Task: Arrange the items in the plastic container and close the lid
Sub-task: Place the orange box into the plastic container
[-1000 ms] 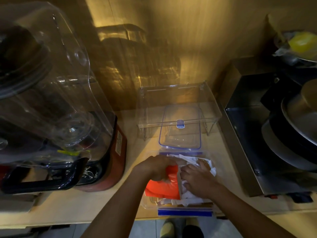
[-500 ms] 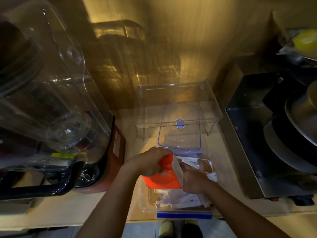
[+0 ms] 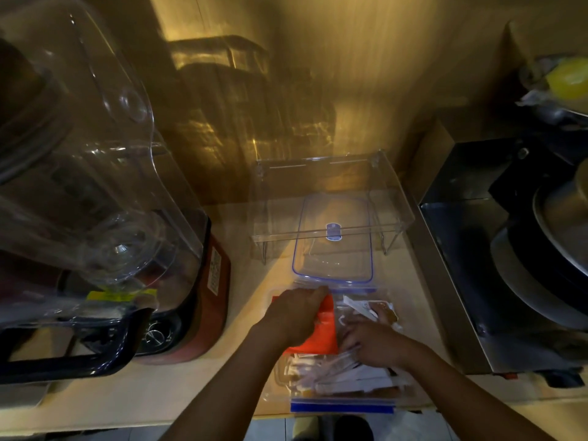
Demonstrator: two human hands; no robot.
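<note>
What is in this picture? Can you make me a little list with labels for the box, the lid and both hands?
Container: plastic container, open, at the near edge of the counter, packets inside
Lid: lid is off, lying flat just behind the container
Left hand: left hand grips an orange packet at the container's left side
Right hand: right hand rests on white sachets; its grip is too blurred to tell
Nearby: blender on the left

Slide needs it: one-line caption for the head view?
Left hand holds an orange packet, right hand rests on white sachets in the open container; lid lies beyond.
</note>
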